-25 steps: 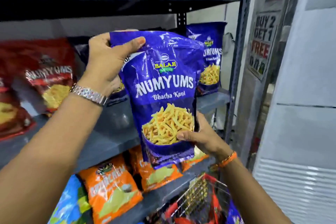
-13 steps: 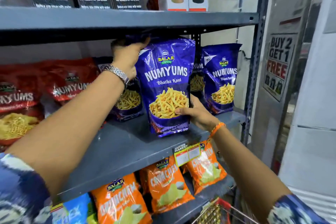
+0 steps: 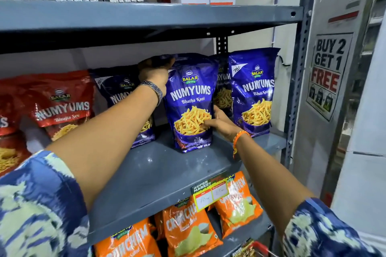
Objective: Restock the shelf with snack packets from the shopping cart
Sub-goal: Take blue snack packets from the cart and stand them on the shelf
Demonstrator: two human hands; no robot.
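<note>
Blue foil catches the light on the Numyums Bhatha Kani packet [image 3: 191,102], which I have standing upright on the grey middle shelf [image 3: 158,173], between a darker blue packet [image 3: 123,98] to its left and two more blue packets [image 3: 253,92] to its right. My left hand [image 3: 155,71] pinches the packet's top corner under the upper shelf; my right hand [image 3: 219,120] clasps its lower right edge, thumb across the printed bowl. The base appears to touch the shelf, though I cannot be sure it sits flat. My worry: if I let go too soon, the tall, soft pouch could tip forward off the shelf, since it stands ahead of its neighbours with nothing in front to stop it
</note>
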